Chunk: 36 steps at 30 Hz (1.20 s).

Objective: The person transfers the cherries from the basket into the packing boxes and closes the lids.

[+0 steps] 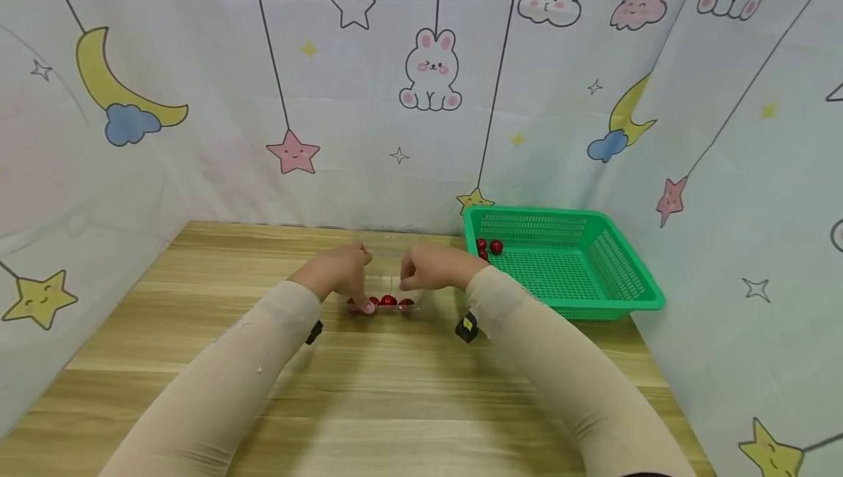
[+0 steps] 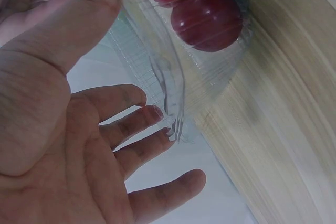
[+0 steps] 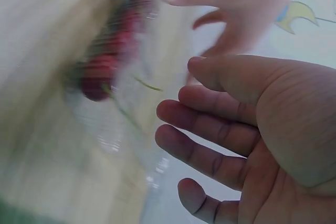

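Note:
A clear plastic box (image 1: 402, 308) with an upright clear lid (image 1: 388, 241) lies on the table between my hands. Several red cherries (image 2: 207, 19) sit in a row along its near side, some with green stems. My left hand (image 1: 342, 272) spans the box's left end, its thumb (image 2: 89, 24) at the near wall and its fingertips (image 2: 157, 114) by the plastic edge, fingers extended and apart. Over the right part of the box hovers my right hand (image 1: 437, 266). Its fingers (image 3: 210, 124) are loosely bent with nothing between them.
To the right stands a green plastic basket (image 1: 632, 272) with a few cherries (image 1: 496, 246) in its left corner. A patterned white curtain (image 1: 369, 111) hangs behind the wooden table (image 1: 395, 404) and along both sides.

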Each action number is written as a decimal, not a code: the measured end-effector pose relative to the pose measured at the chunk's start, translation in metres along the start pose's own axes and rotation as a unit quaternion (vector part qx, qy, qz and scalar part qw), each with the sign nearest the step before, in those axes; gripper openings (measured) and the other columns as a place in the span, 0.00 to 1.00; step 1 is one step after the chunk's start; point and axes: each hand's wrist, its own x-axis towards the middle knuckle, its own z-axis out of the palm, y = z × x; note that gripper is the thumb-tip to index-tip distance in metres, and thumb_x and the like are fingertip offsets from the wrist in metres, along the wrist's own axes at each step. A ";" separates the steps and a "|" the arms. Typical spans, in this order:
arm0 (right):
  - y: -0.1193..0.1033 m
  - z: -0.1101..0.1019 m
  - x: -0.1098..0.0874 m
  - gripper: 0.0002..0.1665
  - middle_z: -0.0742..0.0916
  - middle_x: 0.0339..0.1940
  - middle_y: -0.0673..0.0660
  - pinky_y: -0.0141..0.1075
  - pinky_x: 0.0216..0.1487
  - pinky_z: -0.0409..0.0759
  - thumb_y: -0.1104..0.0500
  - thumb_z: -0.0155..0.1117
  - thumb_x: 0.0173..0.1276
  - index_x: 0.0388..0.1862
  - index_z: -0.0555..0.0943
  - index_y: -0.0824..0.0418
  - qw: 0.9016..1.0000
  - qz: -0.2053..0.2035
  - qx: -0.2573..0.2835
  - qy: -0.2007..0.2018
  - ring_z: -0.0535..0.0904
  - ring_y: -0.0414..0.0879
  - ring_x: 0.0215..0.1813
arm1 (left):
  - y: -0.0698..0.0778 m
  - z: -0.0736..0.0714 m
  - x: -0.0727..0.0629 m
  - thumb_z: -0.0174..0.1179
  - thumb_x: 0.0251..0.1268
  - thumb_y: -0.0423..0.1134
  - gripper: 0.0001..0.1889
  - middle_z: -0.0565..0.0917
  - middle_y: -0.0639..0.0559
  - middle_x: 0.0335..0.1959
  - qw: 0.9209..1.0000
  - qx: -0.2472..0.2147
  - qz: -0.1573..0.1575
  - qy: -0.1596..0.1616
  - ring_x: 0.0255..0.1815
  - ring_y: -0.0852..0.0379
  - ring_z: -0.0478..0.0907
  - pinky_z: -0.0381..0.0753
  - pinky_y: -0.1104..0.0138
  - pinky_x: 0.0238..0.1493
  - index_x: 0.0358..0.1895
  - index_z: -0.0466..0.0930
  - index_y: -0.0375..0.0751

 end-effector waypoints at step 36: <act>0.152 -0.057 -0.068 0.21 0.90 0.70 0.68 0.61 0.71 0.87 0.56 0.63 0.89 0.67 0.91 0.67 0.977 0.197 0.043 0.069 0.87 0.65 0.72 | 0.000 0.002 0.000 0.88 0.58 0.61 0.64 0.62 0.39 0.93 1.000 0.008 0.005 0.006 0.89 0.34 0.68 0.76 0.37 0.83 0.92 0.61 0.40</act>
